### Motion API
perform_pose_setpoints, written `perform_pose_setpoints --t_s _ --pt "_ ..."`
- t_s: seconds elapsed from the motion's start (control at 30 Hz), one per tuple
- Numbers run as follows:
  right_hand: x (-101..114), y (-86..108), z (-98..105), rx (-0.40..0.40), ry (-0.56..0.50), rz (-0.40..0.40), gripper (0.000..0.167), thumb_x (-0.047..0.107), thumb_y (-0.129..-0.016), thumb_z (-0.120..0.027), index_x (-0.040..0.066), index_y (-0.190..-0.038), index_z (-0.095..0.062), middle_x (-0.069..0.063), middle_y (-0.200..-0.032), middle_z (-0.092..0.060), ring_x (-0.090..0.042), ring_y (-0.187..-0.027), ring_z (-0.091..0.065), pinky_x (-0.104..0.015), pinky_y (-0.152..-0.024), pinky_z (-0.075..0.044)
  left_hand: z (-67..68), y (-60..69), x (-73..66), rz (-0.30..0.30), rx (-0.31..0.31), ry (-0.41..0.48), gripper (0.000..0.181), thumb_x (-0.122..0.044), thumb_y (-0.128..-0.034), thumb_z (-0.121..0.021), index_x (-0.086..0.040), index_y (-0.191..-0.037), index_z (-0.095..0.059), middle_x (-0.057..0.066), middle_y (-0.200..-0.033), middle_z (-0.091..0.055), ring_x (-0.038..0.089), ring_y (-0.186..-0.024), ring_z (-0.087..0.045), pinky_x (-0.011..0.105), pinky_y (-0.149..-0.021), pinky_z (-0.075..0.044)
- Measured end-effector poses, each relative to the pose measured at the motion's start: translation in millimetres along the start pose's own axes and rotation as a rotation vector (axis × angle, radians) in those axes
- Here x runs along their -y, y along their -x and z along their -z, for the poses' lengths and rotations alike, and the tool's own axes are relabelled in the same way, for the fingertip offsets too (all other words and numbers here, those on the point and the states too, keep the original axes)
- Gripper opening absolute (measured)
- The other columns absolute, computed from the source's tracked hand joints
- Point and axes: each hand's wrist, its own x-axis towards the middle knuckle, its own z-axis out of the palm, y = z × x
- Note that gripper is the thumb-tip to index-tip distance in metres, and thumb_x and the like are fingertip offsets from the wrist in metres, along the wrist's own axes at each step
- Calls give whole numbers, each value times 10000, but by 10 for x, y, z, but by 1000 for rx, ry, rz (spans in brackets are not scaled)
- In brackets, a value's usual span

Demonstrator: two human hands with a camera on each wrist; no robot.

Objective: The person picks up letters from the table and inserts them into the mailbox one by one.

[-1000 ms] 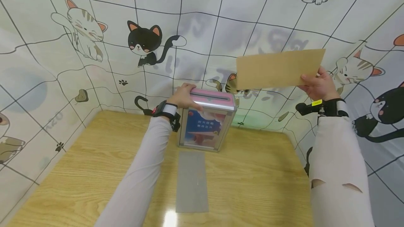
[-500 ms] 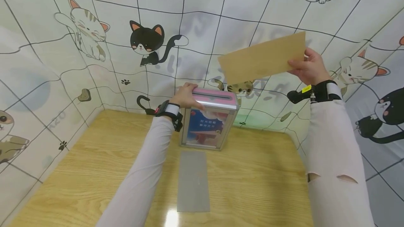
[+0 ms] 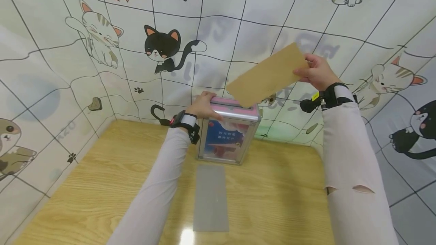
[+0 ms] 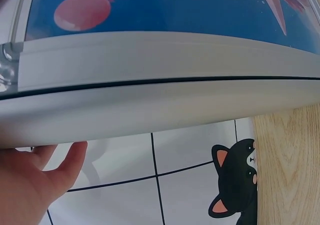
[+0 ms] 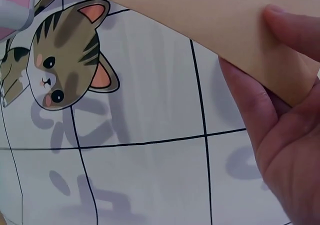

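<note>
A pink-topped metal-framed letter box [image 3: 225, 139] with a slot in its top and a blue picture behind its front panel stands upright at the table's back. My left hand [image 3: 203, 106] grips its upper left end, thumb at the front and fingers reaching behind. In the left wrist view, fingers of the left hand [image 4: 35, 180] lie along the silver side of the box [image 4: 150, 60]. My right hand [image 3: 316, 72] pinches one end of a brown paper envelope [image 3: 269, 75]. The envelope's tilted lower end is over the slot, partly covering it; whether it touches cannot be told.
A grey strip [image 3: 211, 197] lies flat on the wooden table [image 3: 272, 196] in front of the box. A white cat-print cloth [image 3: 218, 37] hangs close behind the box and along both sides of the table.
My right hand has moved left with the envelope, which has tilted so that its left end dips down to the box top. The left hand keeps its hold on the box.
</note>
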Motion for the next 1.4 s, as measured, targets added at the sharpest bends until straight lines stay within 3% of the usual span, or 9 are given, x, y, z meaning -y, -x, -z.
perform_pose_setpoints --t_s 0.2,0.37,0.53,0.67,0.83,1.17,1.4 --pt "123 -117 -68 9 314 -67 181 62 -849 -609 113 -1013 -553 -7 -1001 -551 -101 -824 -581 -171 -680 -515 16 -15 -8 -8 -10 9 1019 -469 -546 -802 -130 -1389 -341 97 -1411 -290 304 -1184 -343 451 -922 -391" --pt "210 -236 -188 58 469 -92 163 76 -863 -591 79 -1004 -508 -82 -1053 -521 -92 -817 -586 -201 -693 -521 33 9 -49 -16 2 0 1022 -465 -558 -800 -123 -1398 -330 106 -1415 -290 296 -1187 -355 433 -932 -391" --pt "216 -341 -341 122 528 -85 257 42 -850 -590 33 -1095 -511 -64 -1006 -573 -70 -781 -600 -218 -681 -527 43 48 -101 -21 7 -18 1015 -472 -576 -794 -120 -1402 -321 113 -1423 -281 310 -1222 -341 443 -957 -375" --pt "176 -399 -471 156 576 -99 318 33 -853 -572 -15 -1152 -476 -136 -1032 -584 -82 -778 -594 -229 -677 -527 36 70 -110 -20 14 -20 1020 -477 -580 -795 -117 -1405 -315 114 -1428 -277 322 -1251 -320 461 -979 -359" --pt "100 -444 -637 190 650 -132 291 43 -855 -568 -11 -1130 -488 -201 -1076 -563 -135 -797 -593 -258 -695 -525 10 83 -105 -7 24 -12 1030 -474 -571 -799 -126 -1407 -308 113 -1434 -267 323 -1254 -318 470 -974 -361" --pt "-59 -552 -982 313 745 -148 249 -9 -836 -546 -12 -1083 -518 -210 -1078 -540 -277 -893 -558 -407 -774 -514 21 78 -76 -4 27 -21 1034 -481 -576 -795 -126 -1411 -299 117 -1442 -252 353 -1285 -272 494 -991 -336" --pt "-288 -607 -1164 371 813 -128 280 -36 -778 -568 -19 -1057 -545 -223 -1091 -540 -240 -806 -544 -306 -616 -503 22 52 -51 8 21 -23 1034 -497 -563 -794 -139 -1405 -312 98 -1435 -269 334 -1274 -287 480 -984 -349"
